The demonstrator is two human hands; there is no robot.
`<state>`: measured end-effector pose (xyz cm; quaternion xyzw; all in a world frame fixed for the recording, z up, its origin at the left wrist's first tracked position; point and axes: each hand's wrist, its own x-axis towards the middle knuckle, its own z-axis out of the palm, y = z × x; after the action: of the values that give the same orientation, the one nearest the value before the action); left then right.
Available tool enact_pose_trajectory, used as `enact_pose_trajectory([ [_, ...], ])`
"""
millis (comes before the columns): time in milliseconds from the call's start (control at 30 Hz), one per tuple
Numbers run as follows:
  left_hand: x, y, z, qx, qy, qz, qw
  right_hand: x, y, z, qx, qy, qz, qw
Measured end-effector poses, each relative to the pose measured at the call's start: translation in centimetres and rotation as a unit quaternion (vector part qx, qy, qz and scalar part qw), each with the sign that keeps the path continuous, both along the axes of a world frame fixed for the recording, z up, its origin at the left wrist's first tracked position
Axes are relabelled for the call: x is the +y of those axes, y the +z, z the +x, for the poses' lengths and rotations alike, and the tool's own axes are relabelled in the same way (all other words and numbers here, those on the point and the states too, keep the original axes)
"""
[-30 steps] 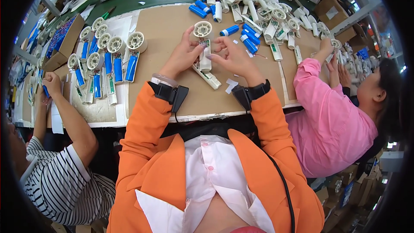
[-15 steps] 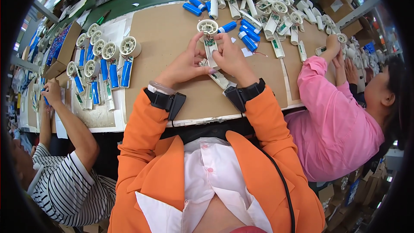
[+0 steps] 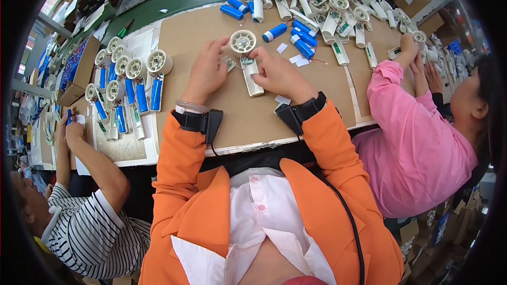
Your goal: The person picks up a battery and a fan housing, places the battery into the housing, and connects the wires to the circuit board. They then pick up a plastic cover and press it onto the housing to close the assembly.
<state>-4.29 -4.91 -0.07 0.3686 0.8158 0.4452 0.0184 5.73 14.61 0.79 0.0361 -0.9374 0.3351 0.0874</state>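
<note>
A white handheld fan housing point(image 3: 253, 83), with a round vented head point(image 3: 243, 41) and a hollow handle, lies in front of me on the brown board. My right hand point(image 3: 282, 75) grips the handle's upper right side between thumb and fingers. Left of the handle, my left hand point(image 3: 207, 72) pinches a small piece with a green circuit board point(image 3: 229, 63); its fingers partly hide it. Thin wires show where the head joins the handle. Blue cylindrical batteries point(image 3: 301, 46) with leads lie beyond my right hand.
Fan housings fitted with blue batteries point(image 3: 141, 95) stand in a group at left. White housings and parts point(image 3: 338, 18) are heaped at the far right. Small white paper pieces point(image 3: 299, 60) lie nearby. Co-workers sit on both sides, a striped shirt point(image 3: 95, 232) left, a pink sleeve point(image 3: 391, 100) right.
The fan housing has moved slightly left and turned more upright. My left hand has drawn the green-boarded piece out to the left of the handle. My right hand has shifted little.
</note>
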Motion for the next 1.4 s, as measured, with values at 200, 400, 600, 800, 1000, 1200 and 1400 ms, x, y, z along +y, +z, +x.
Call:
enact_pose_trajectory([
  [200,0.5,1.3,1.2,0.098,-0.068,0.045,0.992,1.9,-0.1,-1.0,0.089,0.059,0.019,0.994],
  [400,0.5,1.0,0.2,0.096,-0.122,0.006,0.988,4.1,-1.2,-4.4,0.334,-0.110,0.219,0.910],
  [600,0.5,1.8,0.7,0.095,-0.126,0.026,0.987,4.0,-1.5,-3.9,0.176,-0.084,0.305,0.932],
  [800,0.4,-0.1,0.7,0.096,-0.124,-0.036,0.987,4.0,-4.4,-3.6,0.105,-0.104,0.267,0.952],
  [1000,0.5,1.0,1.3,0.132,-0.067,-0.008,0.989,3.0,-0.1,-1.7,0.175,-0.082,0.225,0.955],
  [1200,0.8,2.6,1.2,0.175,0.008,0.093,0.980,1.1,2.7,-2.0,0.244,-0.064,-0.229,0.940],
  [1400,0.5,1.0,1.3,-0.227,-0.097,0.304,0.920,-2.2,1.2,-2.0,0.127,0.094,-0.605,0.780],
])
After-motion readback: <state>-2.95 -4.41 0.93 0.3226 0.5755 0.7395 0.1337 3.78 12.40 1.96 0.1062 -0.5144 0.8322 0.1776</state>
